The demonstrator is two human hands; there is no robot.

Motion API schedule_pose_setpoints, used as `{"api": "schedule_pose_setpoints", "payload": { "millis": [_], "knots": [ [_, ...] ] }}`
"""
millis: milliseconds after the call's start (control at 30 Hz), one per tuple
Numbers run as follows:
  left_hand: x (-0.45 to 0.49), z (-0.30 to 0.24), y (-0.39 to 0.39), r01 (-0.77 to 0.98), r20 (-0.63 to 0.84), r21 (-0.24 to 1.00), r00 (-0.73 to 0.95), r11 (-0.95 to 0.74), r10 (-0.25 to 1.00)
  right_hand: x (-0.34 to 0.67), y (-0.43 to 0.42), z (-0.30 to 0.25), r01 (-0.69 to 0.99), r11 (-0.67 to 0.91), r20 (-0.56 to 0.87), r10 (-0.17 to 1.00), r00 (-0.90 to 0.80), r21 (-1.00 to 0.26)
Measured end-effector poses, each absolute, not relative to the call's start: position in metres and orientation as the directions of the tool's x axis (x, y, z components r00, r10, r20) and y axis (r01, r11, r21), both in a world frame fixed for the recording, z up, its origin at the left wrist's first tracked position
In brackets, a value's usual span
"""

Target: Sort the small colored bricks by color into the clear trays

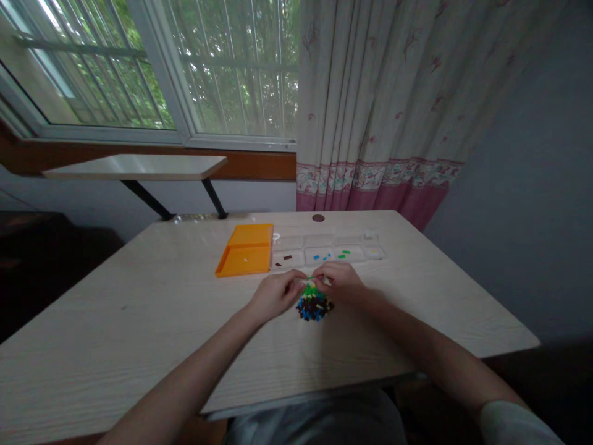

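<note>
A small heap of tiny coloured pieces (pixel 314 305), green, blue, brown and yellow, lies on the pale wooden table (pixel 139 321). My left hand (pixel 277 293) and my right hand (pixel 340 281) meet just above the heap's far edge, fingers pinched together. What the fingertips hold is too small to make out. Behind the hands stands a clear compartment tray (pixel 324 248) with a few brown, blue and green pieces in separate cells.
An orange lid (pixel 246 250) lies open to the left of the clear tray. A round cable hole (pixel 318 217) is near the table's far edge. A shelf on brackets (pixel 139 167) and a window stand behind, with a curtain (pixel 393 123) at the right.
</note>
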State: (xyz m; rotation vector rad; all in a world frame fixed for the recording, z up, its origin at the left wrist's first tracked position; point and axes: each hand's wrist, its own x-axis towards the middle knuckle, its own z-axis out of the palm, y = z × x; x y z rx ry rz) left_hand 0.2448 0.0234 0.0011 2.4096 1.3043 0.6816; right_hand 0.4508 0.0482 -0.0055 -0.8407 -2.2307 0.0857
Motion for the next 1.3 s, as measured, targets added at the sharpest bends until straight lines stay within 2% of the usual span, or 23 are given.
{"api": "schedule_pose_setpoints", "payload": {
  "millis": [67, 167, 333, 833, 933, 1033, 1167, 1300],
  "knots": [
    [0.244, 0.003, 0.022, 0.679, 0.208, 0.455, 0.547, -0.576, 0.811, 0.460, 0.053, 0.002, 0.572, 0.774, 0.692, 0.569, -0.443, -0.270],
    [0.243, 0.008, 0.017, 0.622, 0.137, 0.420, 0.677, -0.662, 0.723, 0.474, 0.058, 0.012, 0.611, 0.732, 0.762, 0.571, -0.307, -0.302],
    [0.244, 0.015, 0.012, 0.621, 0.106, 0.372, 0.710, -0.690, 0.696, 0.480, 0.059, 0.019, 0.618, 0.690, 0.794, 0.584, -0.168, -0.377],
    [0.244, 0.015, 0.012, 0.590, 0.115, 0.299, 0.758, -0.750, 0.642, 0.481, 0.062, 0.014, 0.561, 0.752, 0.799, 0.550, -0.244, -0.347],
    [0.244, 0.014, 0.013, 0.595, 0.103, 0.289, 0.759, -0.750, 0.643, 0.497, 0.070, 0.022, 0.596, 0.744, 0.724, 0.585, -0.365, -0.301],
    [0.244, 0.013, 0.013, 0.598, 0.110, 0.279, 0.757, -0.751, 0.644, 0.519, 0.083, 0.028, 0.697, 0.671, 0.577, 0.684, -0.447, -0.255],
    [0.244, 0.012, 0.013, 0.603, 0.113, 0.225, 0.764, -0.766, 0.635, 0.544, 0.101, 0.025, 0.812, 0.546, 0.392, 0.807, -0.443, -0.207],
    [0.244, 0.010, 0.014, 0.603, 0.117, 0.193, 0.769, -0.774, 0.629, 0.553, 0.110, 0.015, 0.861, 0.481, 0.324, 0.851, -0.414, -0.163]
  ]
}}
